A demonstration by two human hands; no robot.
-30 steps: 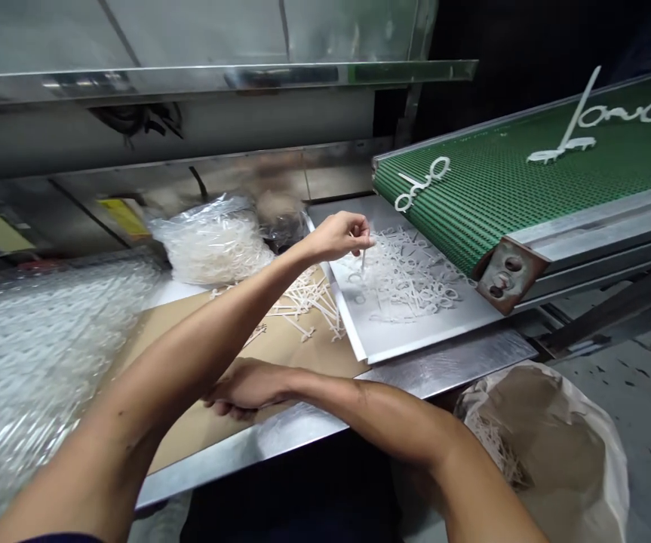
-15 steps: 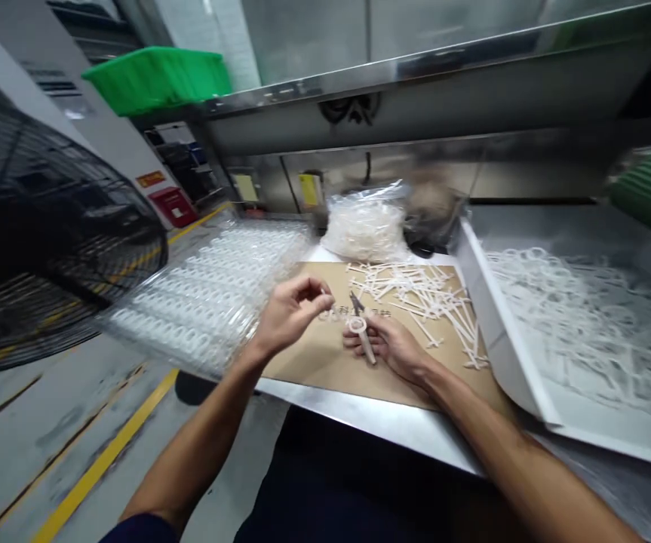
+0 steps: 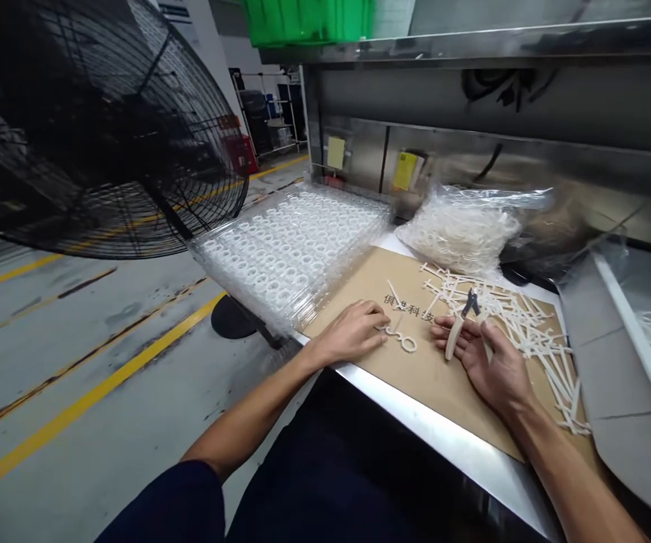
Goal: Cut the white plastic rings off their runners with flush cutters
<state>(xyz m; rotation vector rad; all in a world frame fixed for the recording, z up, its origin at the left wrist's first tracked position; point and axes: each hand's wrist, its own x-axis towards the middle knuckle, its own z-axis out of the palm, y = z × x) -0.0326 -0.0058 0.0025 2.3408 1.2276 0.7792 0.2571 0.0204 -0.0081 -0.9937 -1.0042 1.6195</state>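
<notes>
1. A black wire-caged fan [image 3: 104, 128] stands left of the brown printed cardboard sheet [image 3: 427, 385], well apart from it.
2. A clear plastic tray of white rings [image 3: 280, 320] lies just beside the sheet's left edge.
3. The left hand [image 3: 359, 329] is at the sheet's near-left part, fingers bent together.
4. On the sheet, the white plastic ringed part [image 3: 409, 345] reaches right from the left fingertips, its large ring clear of them; whether they pinch its near end, I cannot tell.
5. Over the sheet's middle, the right hand [image 3: 498, 369] holds dark-jawed nippers with cream handles [image 3: 454, 337], fingers curled loosely around the spread handles.
6. Thin white plastic sticks [image 3: 492, 302] pile along the sheet's right side.
7. Right of the sheet stands a white-rimmed tray [image 3: 639, 343].
</notes>
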